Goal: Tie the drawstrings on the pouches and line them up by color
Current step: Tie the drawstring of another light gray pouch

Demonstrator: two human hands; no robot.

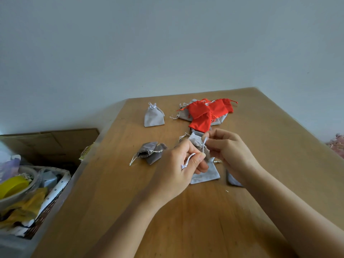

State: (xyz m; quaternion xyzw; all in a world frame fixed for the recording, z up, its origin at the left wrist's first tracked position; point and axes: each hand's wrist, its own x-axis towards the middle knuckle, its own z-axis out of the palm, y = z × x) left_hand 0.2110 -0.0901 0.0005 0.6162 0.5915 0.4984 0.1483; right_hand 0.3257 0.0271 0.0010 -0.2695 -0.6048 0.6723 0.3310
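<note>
A light grey pouch point(205, 173) hangs between my hands over the wooden table point(186, 211). My left hand point(175, 170) pinches one white drawstring end point(188, 161). My right hand point(230, 151) pinches the other cord loop point(204, 141) at the gathered neck. One tied light grey pouch point(154, 116) stands alone at the back. Two darker grey pouches point(150, 152) lie left of my hands. A heap of red pouches point(206, 113) lies over light grey ones point(184, 113) at the back.
Another grey pouch point(233, 180) lies partly hidden under my right wrist. Left of the table sit a cardboard box point(55, 144) and a basket point(50, 200) holding a bowl, yellow tape and clutter. A plain wall stands behind.
</note>
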